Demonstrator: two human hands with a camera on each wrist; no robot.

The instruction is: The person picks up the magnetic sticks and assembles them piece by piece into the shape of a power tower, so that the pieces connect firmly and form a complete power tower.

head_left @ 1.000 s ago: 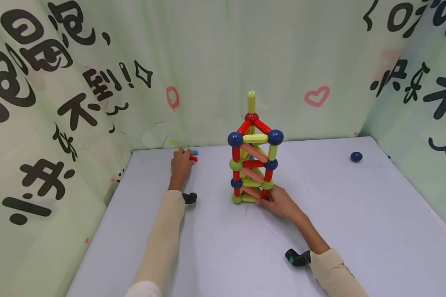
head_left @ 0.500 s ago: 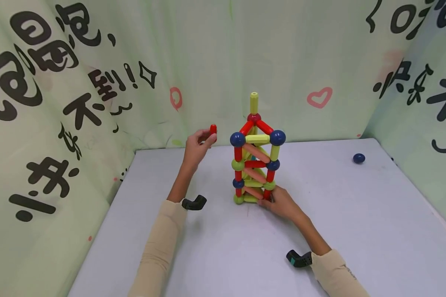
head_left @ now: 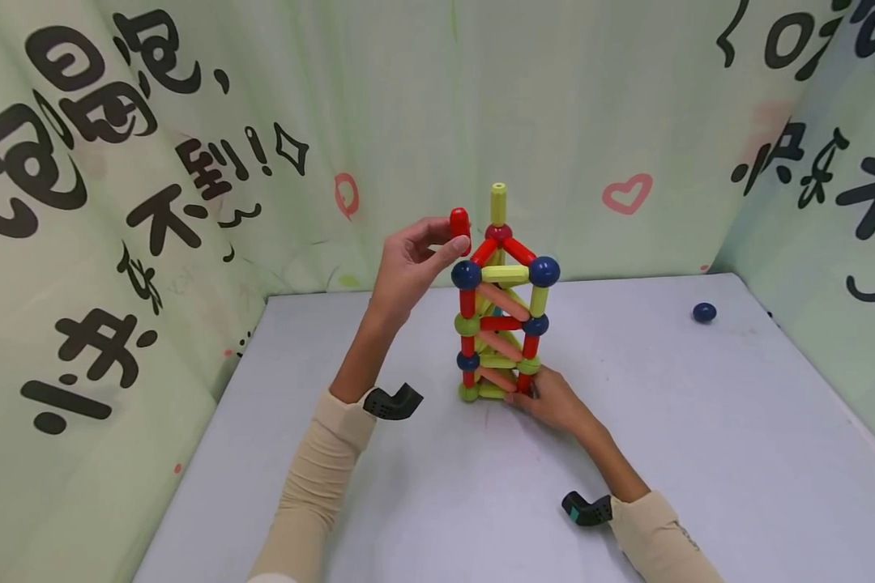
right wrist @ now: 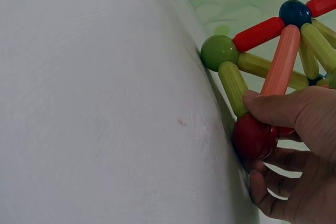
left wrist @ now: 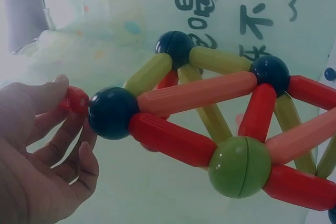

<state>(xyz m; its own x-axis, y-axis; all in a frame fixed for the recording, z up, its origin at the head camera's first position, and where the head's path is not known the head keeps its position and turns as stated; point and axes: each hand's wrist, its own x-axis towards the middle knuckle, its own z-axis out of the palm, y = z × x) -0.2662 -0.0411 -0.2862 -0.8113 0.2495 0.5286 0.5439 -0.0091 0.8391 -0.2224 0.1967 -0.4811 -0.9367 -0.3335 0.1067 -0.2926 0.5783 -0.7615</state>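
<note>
A tower of magnetic rods and balls, with a yellow rod [head_left: 498, 204] upright on top, stands on the table. My left hand [head_left: 411, 267] pinches a red magnetic rod [head_left: 459, 223] between thumb and fingers, beside the tower's upper left blue ball [head_left: 466, 274]. In the left wrist view the end of that rod is right against this blue ball [left wrist: 113, 113], but whether they touch I cannot tell. Low on the tower, my right hand [head_left: 552, 401] grips a bottom corner; the right wrist view has thumb and fingers around a dark red ball [right wrist: 254, 136] there.
A loose blue ball [head_left: 704, 312] lies at the back right of the white table [head_left: 700, 421]. Printed curtains [head_left: 408, 121] hang behind and at both sides. The tower is tall and narrow.
My left hand has picked the red rod up from the back left of the table and brought it right and up to the tower's top. The right hand has stayed at the base.
</note>
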